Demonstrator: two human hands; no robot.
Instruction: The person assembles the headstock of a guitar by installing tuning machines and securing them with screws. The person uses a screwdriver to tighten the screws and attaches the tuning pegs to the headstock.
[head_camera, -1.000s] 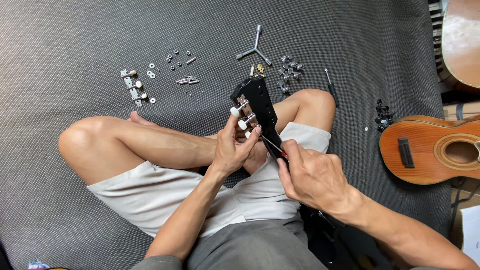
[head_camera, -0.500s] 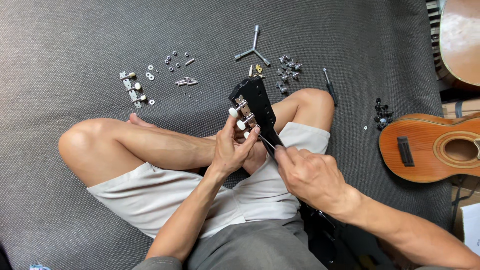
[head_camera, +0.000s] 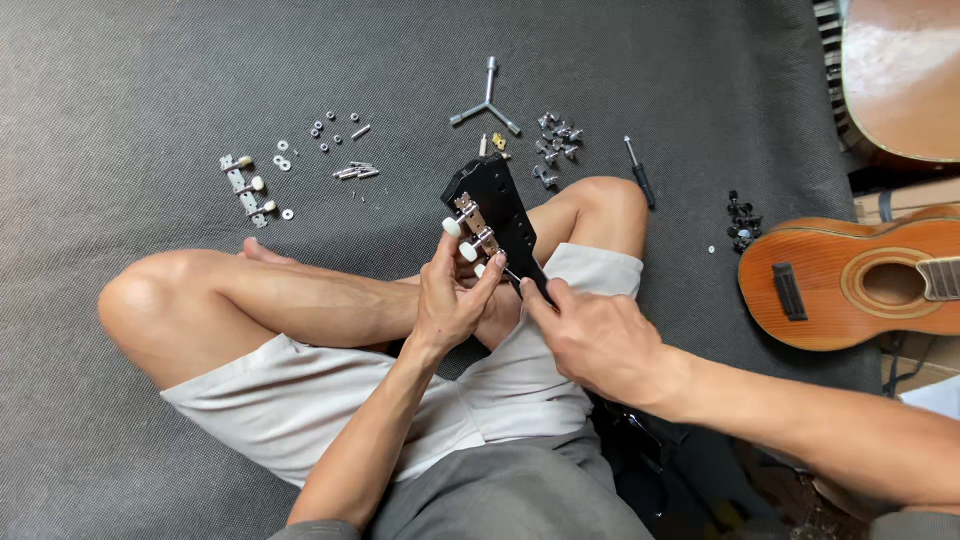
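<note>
Both hands (head_camera: 455, 300) (head_camera: 590, 335) grip black headstock (head_camera: 500, 205); mat edges far.

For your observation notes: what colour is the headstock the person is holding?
Glossy black headstock, with white-knobbed silver tuners; the head view shows it clearly.

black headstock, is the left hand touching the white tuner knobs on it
Touching. The head view shows the left hand with its fingertips pressed against the white tuner knobs along the black headstock; no gap shows between them.

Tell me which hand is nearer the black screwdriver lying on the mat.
Right. The right hand is below the black screwdriver, by the headstock's neck; the left hand sits farther left, on the white-knobbed tuners.
</note>
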